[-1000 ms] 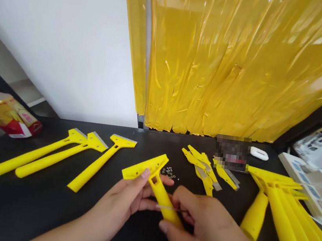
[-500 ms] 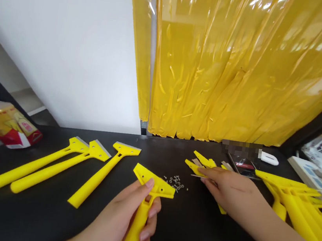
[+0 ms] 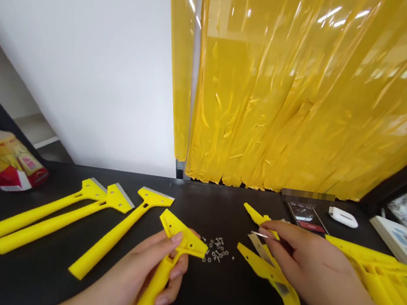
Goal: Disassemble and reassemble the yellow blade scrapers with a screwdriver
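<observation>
My left hand (image 3: 159, 261) is closed around the handle of a yellow scraper (image 3: 181, 234), its wide head upward and my thumb on it. No blade shows on that head. The fingers of my right hand (image 3: 295, 249) are closed on a thin metal rod (image 3: 259, 234) that sticks out to the left. The same fingertips touch a small yellow plate (image 3: 253, 214); whether they grip it I cannot tell. Beneath that hand lie more yellow plates (image 3: 256, 262) and a grey metal blade (image 3: 259, 246). Small screws and nuts (image 3: 217, 250) are scattered between my hands.
Three yellow scrapers with blades, one of them nearest (image 3: 114, 231), lie at the left. Beyond them stands a bottle (image 3: 4, 156). Several yellow handles (image 3: 378, 275) are piled at the right. A dark phone-like object (image 3: 305, 215) and a white case (image 3: 345, 217) sit behind.
My right fingers have shifted slightly right among the yellow plates, and more of the nearer plates and the blade now show. My left hand still holds the scraper, a little lower and further left.
</observation>
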Action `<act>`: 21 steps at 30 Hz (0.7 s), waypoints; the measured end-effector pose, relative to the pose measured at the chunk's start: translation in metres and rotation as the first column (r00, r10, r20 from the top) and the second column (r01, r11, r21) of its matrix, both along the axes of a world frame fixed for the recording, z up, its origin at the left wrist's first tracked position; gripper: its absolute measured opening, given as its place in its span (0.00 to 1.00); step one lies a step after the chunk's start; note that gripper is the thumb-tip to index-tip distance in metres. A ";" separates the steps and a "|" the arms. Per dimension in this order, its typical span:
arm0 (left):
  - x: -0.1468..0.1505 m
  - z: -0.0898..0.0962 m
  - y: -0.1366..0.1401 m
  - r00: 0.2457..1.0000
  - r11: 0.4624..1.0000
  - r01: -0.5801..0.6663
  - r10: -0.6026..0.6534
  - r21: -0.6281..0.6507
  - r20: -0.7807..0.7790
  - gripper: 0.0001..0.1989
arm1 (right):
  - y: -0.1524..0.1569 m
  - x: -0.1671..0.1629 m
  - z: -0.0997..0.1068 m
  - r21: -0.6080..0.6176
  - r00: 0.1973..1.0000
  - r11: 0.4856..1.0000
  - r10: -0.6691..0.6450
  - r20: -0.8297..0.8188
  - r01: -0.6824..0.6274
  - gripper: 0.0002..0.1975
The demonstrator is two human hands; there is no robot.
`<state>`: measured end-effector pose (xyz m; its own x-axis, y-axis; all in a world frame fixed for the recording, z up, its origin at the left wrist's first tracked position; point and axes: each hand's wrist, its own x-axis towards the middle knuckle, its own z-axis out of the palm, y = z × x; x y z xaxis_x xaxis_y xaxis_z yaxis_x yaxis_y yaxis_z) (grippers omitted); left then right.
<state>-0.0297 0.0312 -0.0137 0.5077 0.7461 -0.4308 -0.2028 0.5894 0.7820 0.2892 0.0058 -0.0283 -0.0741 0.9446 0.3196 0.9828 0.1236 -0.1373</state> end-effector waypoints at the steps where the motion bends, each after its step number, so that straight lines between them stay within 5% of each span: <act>1: -0.001 0.000 0.001 1.000 1.000 0.005 -0.005 -0.007 0.000 0.18 | 0.000 0.002 0.001 0.008 1.000 1.000 -0.014 -0.005 0.014 0.18; 11: -0.005 -0.002 0.005 1.000 0.995 0.019 -0.019 0.096 0.002 0.09 | -0.007 -0.006 0.024 -0.148 0.990 0.979 -0.143 -0.016 0.139 0.18; 21: -0.007 0.000 0.005 0.998 0.976 0.043 -0.050 0.214 0.026 0.06 | -0.011 -0.016 0.002 -0.293 0.990 0.947 -0.143 -0.016 0.133 0.14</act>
